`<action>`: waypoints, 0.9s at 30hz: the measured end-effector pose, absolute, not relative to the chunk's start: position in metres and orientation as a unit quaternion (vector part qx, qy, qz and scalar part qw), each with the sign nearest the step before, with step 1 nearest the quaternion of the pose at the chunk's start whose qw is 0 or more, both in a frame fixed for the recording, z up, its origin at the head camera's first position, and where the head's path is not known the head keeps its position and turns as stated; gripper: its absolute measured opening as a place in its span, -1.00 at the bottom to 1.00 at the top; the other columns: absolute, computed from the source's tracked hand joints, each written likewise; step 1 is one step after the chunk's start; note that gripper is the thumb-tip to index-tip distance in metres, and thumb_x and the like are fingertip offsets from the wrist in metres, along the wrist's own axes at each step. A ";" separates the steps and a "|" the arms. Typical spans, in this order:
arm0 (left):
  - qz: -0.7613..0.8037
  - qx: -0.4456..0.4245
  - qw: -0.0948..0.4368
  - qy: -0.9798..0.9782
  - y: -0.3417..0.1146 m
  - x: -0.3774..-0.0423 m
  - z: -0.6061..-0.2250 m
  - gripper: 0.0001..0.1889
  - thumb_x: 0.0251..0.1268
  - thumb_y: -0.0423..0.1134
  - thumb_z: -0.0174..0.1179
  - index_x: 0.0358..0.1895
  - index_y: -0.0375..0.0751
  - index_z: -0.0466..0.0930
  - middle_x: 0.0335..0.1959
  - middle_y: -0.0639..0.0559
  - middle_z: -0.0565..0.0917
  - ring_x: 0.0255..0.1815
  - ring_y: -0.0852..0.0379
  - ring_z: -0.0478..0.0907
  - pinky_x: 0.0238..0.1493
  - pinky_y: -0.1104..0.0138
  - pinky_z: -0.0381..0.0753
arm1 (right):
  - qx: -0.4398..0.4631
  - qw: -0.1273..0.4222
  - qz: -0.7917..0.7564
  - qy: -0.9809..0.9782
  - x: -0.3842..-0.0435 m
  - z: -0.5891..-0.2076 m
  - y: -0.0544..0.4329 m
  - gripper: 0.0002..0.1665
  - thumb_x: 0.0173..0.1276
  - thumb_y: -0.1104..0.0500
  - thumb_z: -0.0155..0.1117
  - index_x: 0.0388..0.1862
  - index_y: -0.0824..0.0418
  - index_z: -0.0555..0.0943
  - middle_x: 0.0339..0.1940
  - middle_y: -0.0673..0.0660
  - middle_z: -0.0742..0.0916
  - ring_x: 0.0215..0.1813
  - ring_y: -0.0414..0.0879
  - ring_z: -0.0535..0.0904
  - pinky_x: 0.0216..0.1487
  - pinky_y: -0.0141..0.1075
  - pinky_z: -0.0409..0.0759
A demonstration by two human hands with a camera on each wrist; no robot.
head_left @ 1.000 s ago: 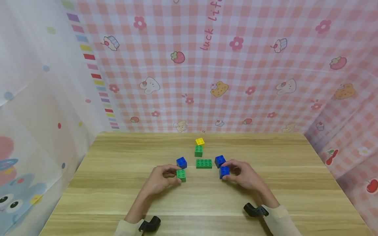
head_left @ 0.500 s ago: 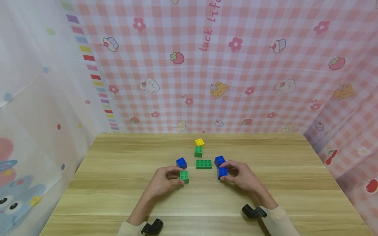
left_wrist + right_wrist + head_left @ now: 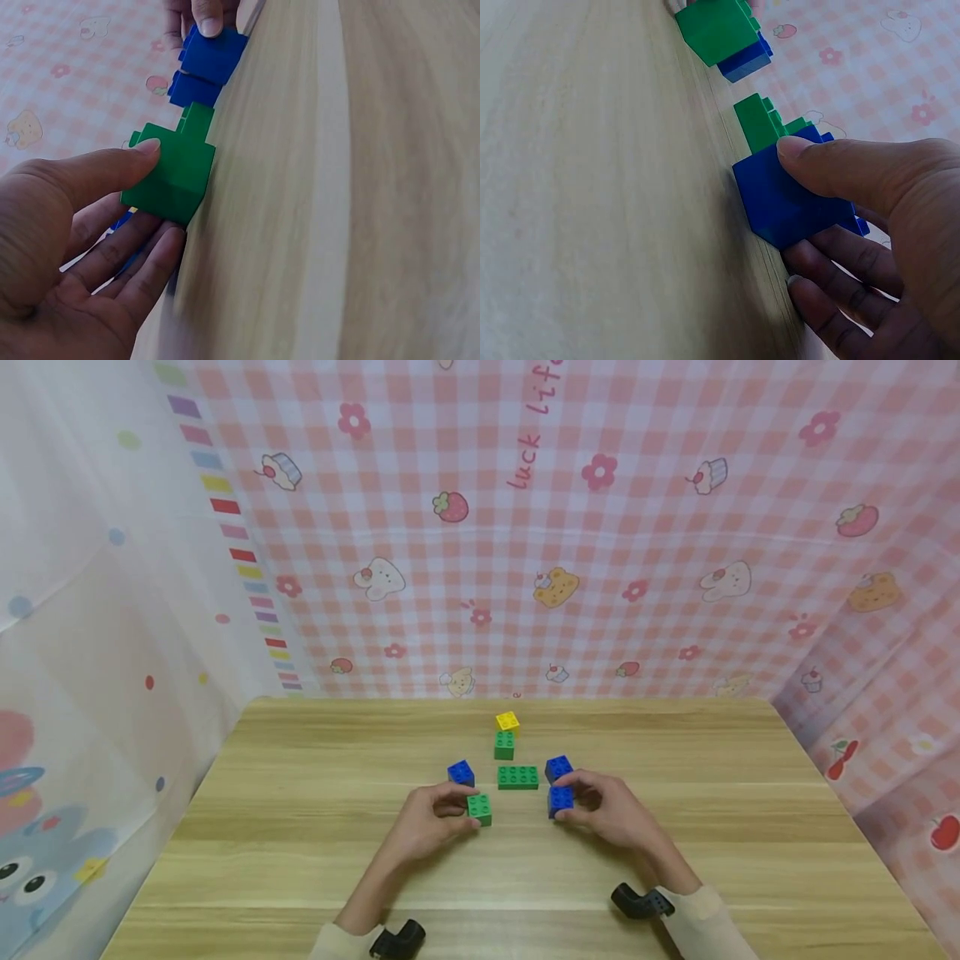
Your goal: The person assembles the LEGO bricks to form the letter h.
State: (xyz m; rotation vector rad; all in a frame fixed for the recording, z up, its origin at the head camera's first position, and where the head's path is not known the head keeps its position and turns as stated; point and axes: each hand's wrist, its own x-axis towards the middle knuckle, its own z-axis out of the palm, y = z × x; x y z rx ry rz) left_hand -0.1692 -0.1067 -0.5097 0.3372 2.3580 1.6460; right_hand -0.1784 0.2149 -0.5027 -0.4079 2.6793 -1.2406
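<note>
In the head view my left hand (image 3: 426,823) pinches a small green building brick (image 3: 479,810) between thumb and fingers, low over or on the table. Opposite it, my right hand (image 3: 609,810) pinches a blue building brick (image 3: 560,802). The left wrist view shows the left thumb on the near face of the green brick (image 3: 174,174). From the right wrist, the thumb presses the side of the blue brick (image 3: 780,191). A long green brick (image 3: 517,777) lies between and beyond the two hands. One blue brick (image 3: 461,773) sits just behind the left hand's brick, another blue brick (image 3: 558,768) behind the right's.
Farther back on the wooden table (image 3: 300,860) stand another small green brick (image 3: 504,746) and a yellow brick (image 3: 507,720) behind it. A pink checked cloth (image 3: 480,543) hangs along the table's far edge. Black wrist mounts (image 3: 642,902) sit on both forearms.
The left hand has slid its green brick to the right. The right hand has shifted its blue brick slightly to the left, so the two held bricks are closer together. The other bricks stayed put.
</note>
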 end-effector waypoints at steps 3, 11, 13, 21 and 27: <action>0.563 0.119 0.118 0.809 -0.104 -0.169 -0.510 -0.57 0.17 -0.30 0.50 0.13 -0.16 0.70 0.10 -0.19 0.73 0.05 -0.04 0.73 0.08 0.25 0.77 | -0.133 0.083 -0.414 0.897 -0.178 -0.503 0.213 -0.58 0.25 0.03 0.57 0.08 -0.08 0.69 -0.02 0.05 0.72 -0.06 -0.09 0.57 0.02 -0.28 0.61; 0.562 0.113 0.121 0.811 -0.097 -0.168 -0.510 -0.57 0.16 -0.29 0.50 0.14 -0.13 0.70 0.05 -0.13 0.75 0.06 -0.03 0.73 0.12 0.24 0.76 | -0.134 0.083 -0.419 0.894 -0.177 -0.503 0.209 -0.59 0.27 0.03 0.55 0.09 -0.09 0.68 0.00 0.05 0.72 -0.04 -0.08 0.59 0.02 -0.26 0.62; 0.560 0.115 0.119 0.812 -0.096 -0.168 -0.511 -0.56 0.16 -0.29 0.50 0.14 -0.13 0.69 0.06 -0.14 0.74 0.07 -0.05 0.73 0.13 0.24 0.76 | -0.136 0.082 -0.420 0.893 -0.176 -0.503 0.209 -0.59 0.27 0.03 0.55 0.09 -0.09 0.68 0.00 0.06 0.72 -0.05 -0.08 0.59 0.02 -0.27 0.62; 0.561 0.128 0.109 0.810 -0.090 -0.167 -0.513 -0.57 0.18 -0.30 0.49 0.15 -0.15 0.69 0.09 -0.20 0.71 0.11 -0.11 0.71 0.16 0.25 0.75 | -0.137 0.082 -0.421 0.893 -0.175 -0.503 0.206 -0.59 0.28 0.04 0.55 0.09 -0.09 0.68 -0.01 0.05 0.72 -0.05 -0.09 0.59 0.00 -0.30 0.62; 0.561 0.127 0.101 0.812 -0.086 -0.165 -0.513 -0.57 0.18 -0.31 0.49 0.15 -0.15 0.70 0.08 -0.21 0.70 0.12 -0.12 0.71 0.16 0.27 0.74 | -0.143 0.075 -0.420 0.893 -0.175 -0.504 0.202 -0.59 0.29 0.04 0.54 0.10 -0.07 0.68 -0.03 0.04 0.72 -0.06 -0.10 0.60 0.00 -0.30 0.64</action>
